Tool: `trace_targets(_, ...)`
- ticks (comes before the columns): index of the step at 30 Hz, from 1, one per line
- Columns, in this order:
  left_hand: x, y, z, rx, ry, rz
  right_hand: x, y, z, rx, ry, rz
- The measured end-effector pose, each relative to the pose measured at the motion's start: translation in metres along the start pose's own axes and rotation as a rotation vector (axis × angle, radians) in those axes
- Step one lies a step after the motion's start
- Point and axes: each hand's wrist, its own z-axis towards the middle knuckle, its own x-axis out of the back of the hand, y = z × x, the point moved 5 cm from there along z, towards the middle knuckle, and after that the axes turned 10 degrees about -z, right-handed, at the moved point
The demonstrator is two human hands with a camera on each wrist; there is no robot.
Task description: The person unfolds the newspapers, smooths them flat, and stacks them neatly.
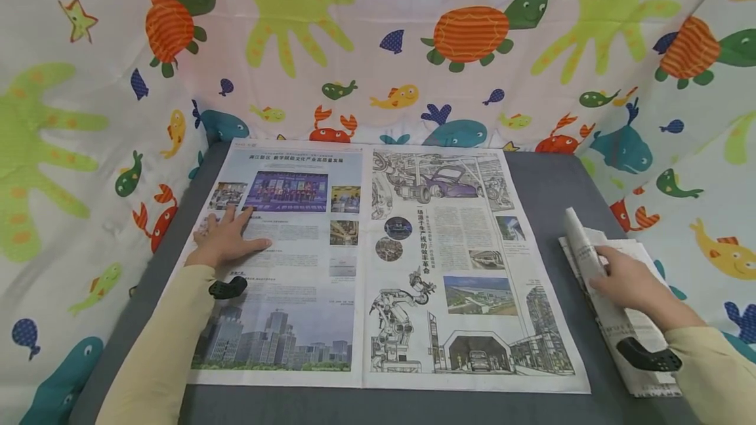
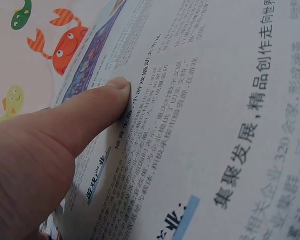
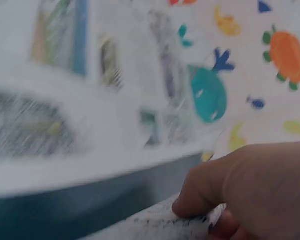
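A newspaper [image 1: 307, 267] lies spread open on the grey table, its centre fold running toward the person. On its left page rests my left hand [image 1: 226, 241], fingers spread and thumb out to the side. In the left wrist view the thumb [image 2: 97, 107] lies along the printed text. Off the newspaper's right edge, my right hand [image 1: 634, 284] grips a folded newspaper [image 1: 590, 258] by its raised, curled-over left side. The right wrist view has the thumb [image 3: 200, 192] on the paper, with other fingers curled beneath it, partly hidden.
The grey tabletop [image 1: 549, 182] shows around the sheets. A white cloth [image 1: 366, 38] printed with sea animals hangs behind the table and along both sides. Each wrist wears a black band [image 1: 228, 288]. More folded paper layers [image 1: 650, 340] lie under the right hand.
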Motion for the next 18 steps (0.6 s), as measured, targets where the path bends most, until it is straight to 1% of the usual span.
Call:
trace_targets(2, 0.001, 0.000, 0.000, -0.001, 0.001, -0.003, 0.018, -0.024, 0.006, 0.027, -0.015, 0.119)
trace_targets(4, 0.001, -0.001, 0.000, 0.004, 0.005, -0.008, 0.035, -0.055, 0.015, 0.069, -0.039, 0.266)
trace_targets(7, 0.001, -0.003, -0.001, 0.013, 0.005, -0.013, 0.057, -0.109, 0.031, 0.136, -0.096, 0.487)
trace_targets(9, 0.000, -0.005, -0.001, 0.018, 0.005, -0.019, 0.066, -0.146, 0.042, 0.173, -0.149, 0.606)
trace_targets(11, -0.001, -0.005, 0.000, 0.017, 0.002, -0.017, 0.070, -0.182, 0.053, 0.218, -0.202, 0.711)
trace_targets(13, -0.002, -0.004, 0.001, 0.010, -0.001, -0.011, 0.069, -0.215, 0.064, 0.273, -0.255, 0.824)
trace_targets(16, -0.001, -0.003, 0.003, 0.002, -0.004, -0.001, 0.061, -0.255, 0.080, 0.345, -0.321, 1.016)
trace_targets(18, 0.000, -0.004, 0.002, 0.005, 0.001, -0.001, 0.049, -0.274, 0.092, 0.367, -0.357, 1.137)
